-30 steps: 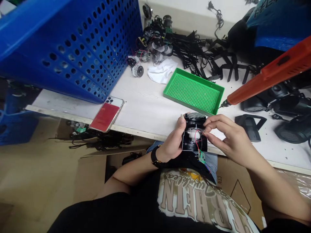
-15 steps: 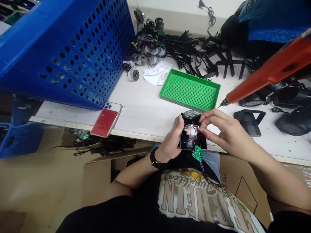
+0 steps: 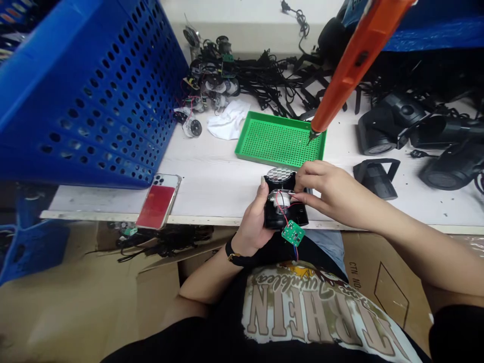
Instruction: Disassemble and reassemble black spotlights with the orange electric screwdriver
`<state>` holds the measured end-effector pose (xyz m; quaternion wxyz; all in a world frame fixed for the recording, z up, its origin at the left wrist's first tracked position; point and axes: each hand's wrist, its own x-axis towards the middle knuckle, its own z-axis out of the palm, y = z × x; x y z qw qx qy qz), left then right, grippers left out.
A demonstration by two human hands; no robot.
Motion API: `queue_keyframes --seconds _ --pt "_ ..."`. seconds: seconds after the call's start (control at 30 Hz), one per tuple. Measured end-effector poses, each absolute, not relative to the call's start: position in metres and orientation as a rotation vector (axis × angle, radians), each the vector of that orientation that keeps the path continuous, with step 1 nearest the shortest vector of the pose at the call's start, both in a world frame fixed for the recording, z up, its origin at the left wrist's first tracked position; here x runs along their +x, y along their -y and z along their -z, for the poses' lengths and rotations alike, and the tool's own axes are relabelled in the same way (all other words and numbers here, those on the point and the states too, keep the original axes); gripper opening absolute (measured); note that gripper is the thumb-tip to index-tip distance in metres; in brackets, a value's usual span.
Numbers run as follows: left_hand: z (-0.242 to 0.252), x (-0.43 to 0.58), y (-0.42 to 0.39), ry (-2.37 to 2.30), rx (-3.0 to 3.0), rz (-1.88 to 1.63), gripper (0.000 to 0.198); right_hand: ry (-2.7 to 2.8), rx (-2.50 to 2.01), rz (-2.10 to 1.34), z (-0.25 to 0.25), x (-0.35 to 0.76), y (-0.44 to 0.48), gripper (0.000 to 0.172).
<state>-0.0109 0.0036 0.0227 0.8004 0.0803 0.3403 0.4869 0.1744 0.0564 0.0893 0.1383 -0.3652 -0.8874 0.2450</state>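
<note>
My left hand (image 3: 254,222) is wrapped round the side of an open black lamp housing (image 3: 273,220) at the table's front edge. A clear lens (image 3: 280,174) with a honeycomb look sits at its far end. Inside is a silver disc (image 3: 278,194) with a white part behind it. My right hand (image 3: 325,189) pinches the disc's right edge between thumb and fingers; the fingertips are partly hidden. Red and black wires run from the disc area, and a green circuit board (image 3: 294,233) dangles over the near end of the housing.
An orange electric screwdriver (image 3: 348,65) hangs above a green perforated tray (image 3: 242,143). A large blue basket (image 3: 98,101) stands left, near a phone (image 3: 158,201) and a white cloth (image 3: 227,121). Cables (image 3: 257,75) and lamp parts (image 3: 215,88) lie behind; black lamps (image 3: 381,126) lie right.
The camera view has shifted, so most things sit slightly further left. The screwdriver has swung left and now hangs over the green tray. Both hands keep their hold on the lamp parts.
</note>
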Motion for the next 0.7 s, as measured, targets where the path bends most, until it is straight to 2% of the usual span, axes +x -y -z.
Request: queue_keyframes --seconds 0.13,0.4,0.7 --pt "-0.022 -0.011 -0.005 -0.736 0.185 -1.045 0.051 2.572 -0.967 -0.644 -0.092 0.173 -0.060 0.024" --pt "-0.035 -0.009 -0.012 -0.601 0.087 -0.971 0.073 2.537 -0.990 -0.729 -0.097 0.170 -0.064 0.022" --pt "-0.041 -0.009 -0.010 -0.600 0.060 -0.917 0.081 2.516 -1.030 -0.704 -0.090 0.170 -0.064 0.023"
